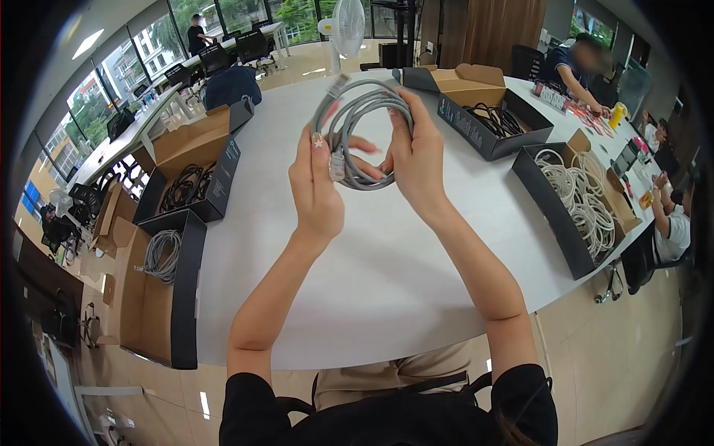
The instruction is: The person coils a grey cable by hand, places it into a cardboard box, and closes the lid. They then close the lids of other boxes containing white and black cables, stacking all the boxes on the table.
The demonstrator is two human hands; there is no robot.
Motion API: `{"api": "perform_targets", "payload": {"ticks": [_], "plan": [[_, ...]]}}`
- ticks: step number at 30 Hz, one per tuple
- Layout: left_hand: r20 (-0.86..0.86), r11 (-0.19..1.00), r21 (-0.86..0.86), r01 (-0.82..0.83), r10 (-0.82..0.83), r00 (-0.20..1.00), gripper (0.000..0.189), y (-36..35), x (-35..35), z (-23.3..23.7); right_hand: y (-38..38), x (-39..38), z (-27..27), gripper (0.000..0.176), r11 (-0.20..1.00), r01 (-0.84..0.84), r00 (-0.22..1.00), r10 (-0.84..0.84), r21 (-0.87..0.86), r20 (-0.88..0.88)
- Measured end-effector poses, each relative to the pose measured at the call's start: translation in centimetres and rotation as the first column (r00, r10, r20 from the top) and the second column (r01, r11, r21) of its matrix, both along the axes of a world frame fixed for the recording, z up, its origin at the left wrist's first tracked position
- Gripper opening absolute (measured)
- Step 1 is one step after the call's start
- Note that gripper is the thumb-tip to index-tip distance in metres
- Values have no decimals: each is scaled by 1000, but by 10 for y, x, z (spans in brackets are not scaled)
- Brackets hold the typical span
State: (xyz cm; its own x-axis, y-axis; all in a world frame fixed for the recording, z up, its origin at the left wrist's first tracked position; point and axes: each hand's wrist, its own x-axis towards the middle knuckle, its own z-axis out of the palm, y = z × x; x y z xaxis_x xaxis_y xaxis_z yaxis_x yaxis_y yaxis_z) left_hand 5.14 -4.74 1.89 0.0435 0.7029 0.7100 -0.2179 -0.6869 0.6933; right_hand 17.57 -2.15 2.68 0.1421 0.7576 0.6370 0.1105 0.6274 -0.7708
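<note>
Between my two hands, above the white table (357, 275), a grey network cable (358, 119) is held up in a round coil. My left hand (316, 182) grips the coil's left side, with a clear plug (337, 165) by its fingers. Another plug end (338, 84) sticks up at the top left of the coil and is slightly blurred. My right hand (418, 160) is closed round the coil's right side, thumb on the loops. Some fingers show through the middle of the coil.
Open boxes stand at the left: one with a grey cable coil (161, 255), one with black cables (187, 187). At the right are boxes of black cables (497, 119) and white cables (576, 197). A fan (346, 30) stands behind; people sit at the far right.
</note>
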Motion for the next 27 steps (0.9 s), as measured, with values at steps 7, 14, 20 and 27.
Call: {"api": "perform_targets", "payload": {"ticks": [7, 14, 20, 27], "plan": [[-247, 987, -162, -18, -23, 969, 44, 10, -17, 7, -3, 10, 8, 26, 984, 103, 963, -135, 143, 235], [-114, 968, 111, -227, 239, 964, 49, 8, -7, 11, -13, 6, 16, 27, 990, 7, 971, -40, 139, 234], [-158, 998, -45, -44, 36, 987, 30, 16, -16, 4, -6, 8, 9, 18, 989, 7, 983, -34, 146, 180], [-227, 986, -129, 104, -131, 965, 20, -12, -23, 22, -13, 5, -2, 29, 967, -117, 991, 129, 226, -40]]}}
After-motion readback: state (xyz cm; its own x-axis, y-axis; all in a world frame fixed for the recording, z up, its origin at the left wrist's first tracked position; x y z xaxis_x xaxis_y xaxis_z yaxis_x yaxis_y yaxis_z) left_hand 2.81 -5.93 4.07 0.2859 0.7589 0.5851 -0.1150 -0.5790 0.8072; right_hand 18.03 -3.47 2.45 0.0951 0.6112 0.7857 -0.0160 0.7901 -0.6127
